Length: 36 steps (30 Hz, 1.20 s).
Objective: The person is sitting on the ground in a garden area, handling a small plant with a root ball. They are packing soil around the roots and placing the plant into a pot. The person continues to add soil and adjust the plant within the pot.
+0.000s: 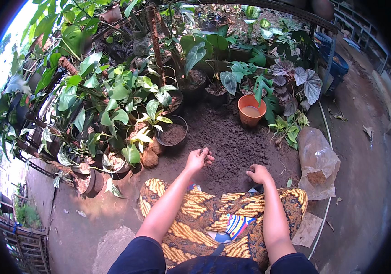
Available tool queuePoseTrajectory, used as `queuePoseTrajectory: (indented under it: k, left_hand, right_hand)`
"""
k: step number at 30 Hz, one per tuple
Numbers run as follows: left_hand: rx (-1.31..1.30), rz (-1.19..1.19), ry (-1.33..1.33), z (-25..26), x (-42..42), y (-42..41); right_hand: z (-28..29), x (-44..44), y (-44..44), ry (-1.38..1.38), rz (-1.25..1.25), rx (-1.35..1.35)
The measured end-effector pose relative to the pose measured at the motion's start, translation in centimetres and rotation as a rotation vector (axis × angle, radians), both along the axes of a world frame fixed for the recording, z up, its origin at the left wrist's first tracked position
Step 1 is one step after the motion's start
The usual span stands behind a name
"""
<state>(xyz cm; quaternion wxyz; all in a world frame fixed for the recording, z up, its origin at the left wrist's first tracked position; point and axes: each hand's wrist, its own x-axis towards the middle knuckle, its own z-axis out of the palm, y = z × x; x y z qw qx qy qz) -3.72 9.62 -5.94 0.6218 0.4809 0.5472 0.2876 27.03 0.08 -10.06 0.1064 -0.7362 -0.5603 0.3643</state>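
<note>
My left hand (199, 160) hovers at the left side of a heap of dark crumbly soil (231, 147), its fingers curled. A small dark spot shows by the thumb; whether it is a held crumb I cannot tell. On the soil's near right side is my right hand (260, 174), back upward and fingers bent, with the fingertips partly hidden. Just beyond my left hand stands a black plastic pot (172, 132) partly filled with brown soil. An orange plastic pot (251, 111) holding murky liquid rests at the far side of the heap.
Potted leafy plants (113, 99) crowd the left and back. Coconut husks (149, 159) lie beside the black pot. To the right are an uprooted leafy plant (290, 128), a clear plastic bag (318, 164) with brown material, a pale hose (326, 120) and blue buckets (337, 65).
</note>
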Motion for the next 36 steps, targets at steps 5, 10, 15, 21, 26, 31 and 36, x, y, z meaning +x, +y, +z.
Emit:
queuePoseTrajectory:
  k: [5, 10, 15, 21, 26, 31, 36]
  left_hand:
    - [-0.169, 0.184, -0.013, -6.4, -0.2, 0.6]
    - [-0.011, -0.004, 0.038, -9.7, 0.6, 2.9]
    - [0.204, 0.02, 0.235, -5.9, 0.9, 3.0]
    - [0.015, 0.19, 0.43, -4.8, -0.6, 4.4]
    - [0.198, 0.074, 0.354, -8.1, -1.2, 5.1]
    - [0.021, 0.041, 0.031, -6.7, -0.5, 4.9]
    - [0.325, -0.089, 0.385, -5.8, 0.0, 4.4]
  right_hand:
    - [1.1, -3.7, -1.2, -0.171, -0.018, 0.022]
    - [-1.3, -9.3, -0.5, -0.272, 0.108, 0.079]
    - [-5.1, -13.8, 1.4, -0.292, -0.151, 0.041]
    - [-8.8, -21.1, 1.0, -0.335, -0.086, 0.5]
    - [-8.2, -16.5, 4.1, -0.201, 0.024, 0.515]
    - [-3.3, -14.2, 8.0, -0.251, -0.32, 0.344]
    - [-3.8, -10.3, 10.3, -0.203, -0.136, 0.479]
